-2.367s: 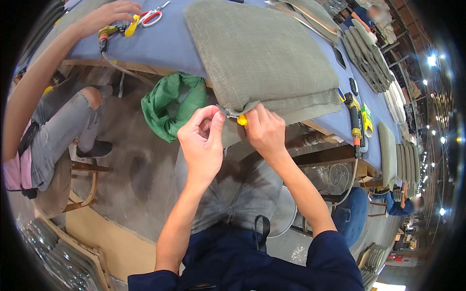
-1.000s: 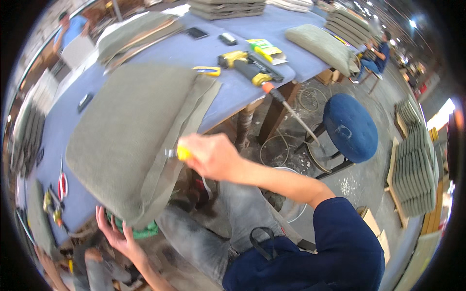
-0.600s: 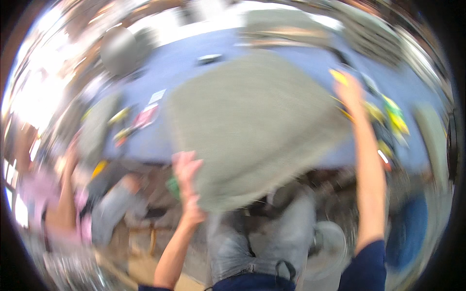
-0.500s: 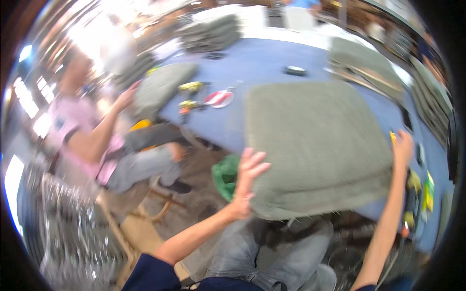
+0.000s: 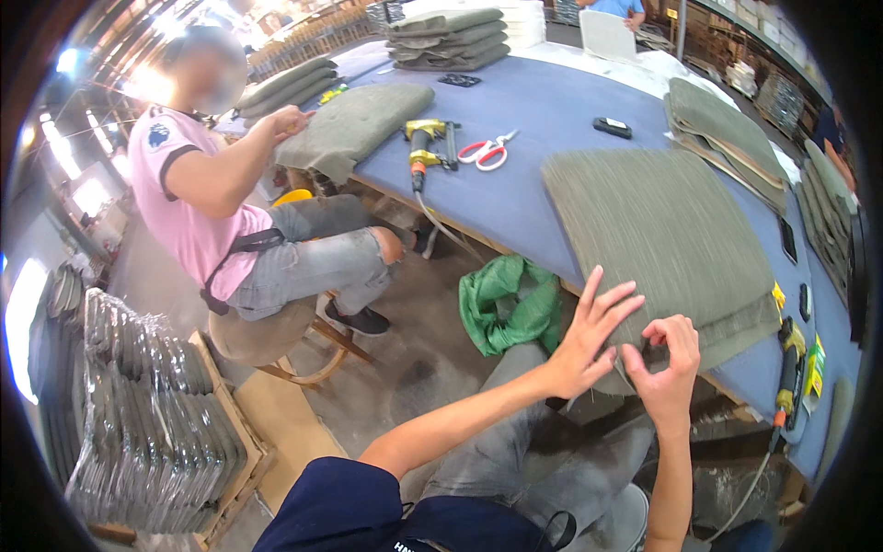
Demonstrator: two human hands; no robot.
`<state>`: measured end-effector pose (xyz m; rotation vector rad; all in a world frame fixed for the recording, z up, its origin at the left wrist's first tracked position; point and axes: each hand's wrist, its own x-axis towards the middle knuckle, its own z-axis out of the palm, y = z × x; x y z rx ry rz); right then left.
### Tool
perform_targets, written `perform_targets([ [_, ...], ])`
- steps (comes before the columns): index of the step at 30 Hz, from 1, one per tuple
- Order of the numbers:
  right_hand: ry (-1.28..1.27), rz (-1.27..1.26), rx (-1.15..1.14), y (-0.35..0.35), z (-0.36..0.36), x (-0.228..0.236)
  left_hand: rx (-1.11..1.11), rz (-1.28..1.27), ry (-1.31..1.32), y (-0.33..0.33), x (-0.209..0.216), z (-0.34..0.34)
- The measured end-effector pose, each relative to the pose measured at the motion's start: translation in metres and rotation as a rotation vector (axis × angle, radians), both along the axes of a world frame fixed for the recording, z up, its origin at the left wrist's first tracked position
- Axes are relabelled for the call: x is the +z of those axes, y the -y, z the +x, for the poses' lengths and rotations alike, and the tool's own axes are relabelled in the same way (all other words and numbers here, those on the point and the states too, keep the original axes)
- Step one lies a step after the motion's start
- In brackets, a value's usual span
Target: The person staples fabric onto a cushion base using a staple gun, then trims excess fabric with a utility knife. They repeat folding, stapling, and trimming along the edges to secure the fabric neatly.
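A grey-green fabric-covered seat cushion (image 5: pixel 662 230) lies on the blue table in front of me, with a fabric edge along its near side. My left hand (image 5: pixel 589 340) is at the cushion's near left corner, fingers stretched and spread. Close beside it, my right hand (image 5: pixel 664 368) is at the near edge, its fingers curved and the thumb apart from them. Nothing shows in either hand. Whether the fingertips touch the fabric is hard to tell.
On the blue table (image 5: pixel 524 101) are red-handled scissors (image 5: pixel 485 153), a staple gun (image 5: pixel 428 147), another staple gun (image 5: pixel 788 368) with a hose, and stacked cushions (image 5: pixel 446 41). A green cloth bag (image 5: pixel 509 305) hangs below the edge. A seated co-worker (image 5: pixel 198 184) handles another cushion (image 5: pixel 368 124).
My right hand has left the cushion's right edge and come to the near edge beside my left hand. The view has shifted, and the cushion appears farther right.
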<state>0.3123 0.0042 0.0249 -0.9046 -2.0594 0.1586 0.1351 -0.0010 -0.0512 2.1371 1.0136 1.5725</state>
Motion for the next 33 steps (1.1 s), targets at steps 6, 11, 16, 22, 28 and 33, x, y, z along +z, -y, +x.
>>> perform_targets([
  [6, 0.114, -0.051, -0.036, 0.015, -0.003, -0.017, 0.002, 0.078, -0.079, 0.001, -0.004, -0.014],
  [11, 0.19, -0.021, -0.029, 0.016, 0.003, -0.016, 0.002, -0.031, 0.039, 0.006, -0.001, -0.011],
  [16, 0.404, 0.32, 0.017, 0.0, 0.008, -0.022, 0.008, -0.059, 0.074, 0.005, 0.002, -0.01],
  [22, 0.408, 0.733, 0.042, -0.017, 0.011, -0.044, -0.012, -0.067, 0.207, 0.004, 0.014, -0.007],
  [28, -0.014, 0.389, 0.117, -0.009, 0.002, -0.053, -0.073, -0.073, 0.456, -0.007, -0.006, 0.006],
  [33, 0.019, 0.567, 0.132, -0.021, 0.002, -0.053, -0.13, -0.01, 0.443, -0.018, -0.017, -0.004],
])
